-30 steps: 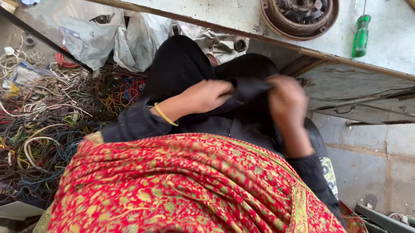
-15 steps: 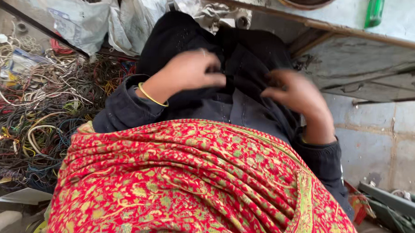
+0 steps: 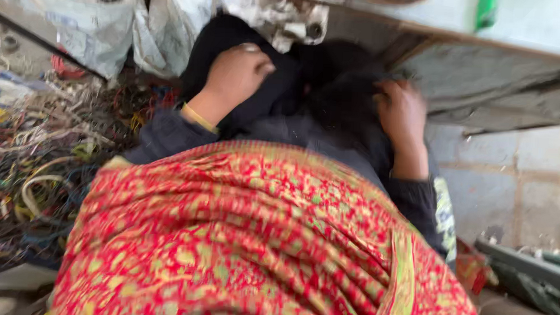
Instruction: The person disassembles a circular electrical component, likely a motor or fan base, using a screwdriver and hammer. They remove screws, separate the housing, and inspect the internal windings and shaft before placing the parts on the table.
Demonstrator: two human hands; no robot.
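Black cloth [image 3: 307, 84] under both hands – left hand [image 3: 236, 72], right hand [image 3: 402, 109] on top.

A tangled heap of coloured wires [image 3: 37, 167] lies on the floor [image 3: 509, 178], beside pale plastic bags [image 3: 80, 26].

I note a tangled pile of wires [image 3: 38, 161] on the floor at nine o'clock. A pale worktop [image 3: 533, 23] runs across twelve to two o'clock; a grey block wall [image 3: 515, 178] stands at three o'clock.
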